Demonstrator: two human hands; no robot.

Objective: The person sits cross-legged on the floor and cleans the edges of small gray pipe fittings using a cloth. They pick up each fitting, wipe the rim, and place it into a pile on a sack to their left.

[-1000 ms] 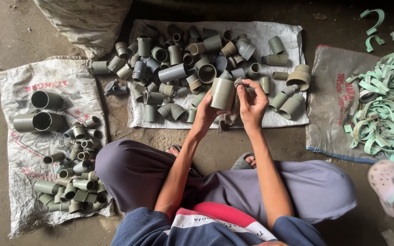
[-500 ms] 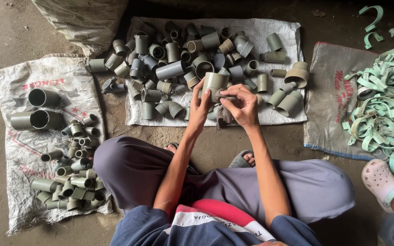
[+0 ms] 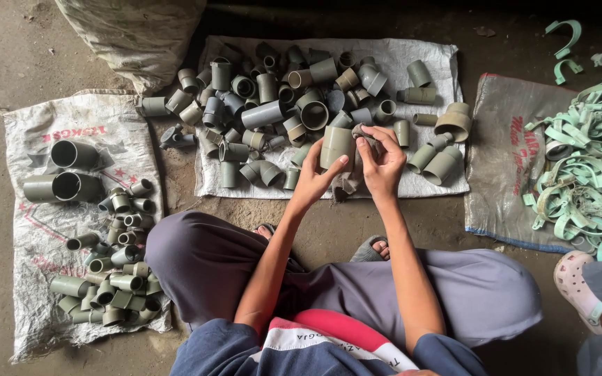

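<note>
1. Your left hand has its grip closed around a grey pipe coupling, thumb on its front face, holding it upright above the near edge of the middle sack.
2. Your right hand pinches a crumpled grey rag against the coupling's right side, fingers curled over the top.
3. Behind your hands, the loose pipe fittings cover that middle sack on the floor.
4. On your left, another white sack carries two large pipe sockets and a tidy cluster of smaller fittings.
5. On your right, pale green pipe clamps are heaped on a grey sack; a pink sandal sits near its corner.
</note>
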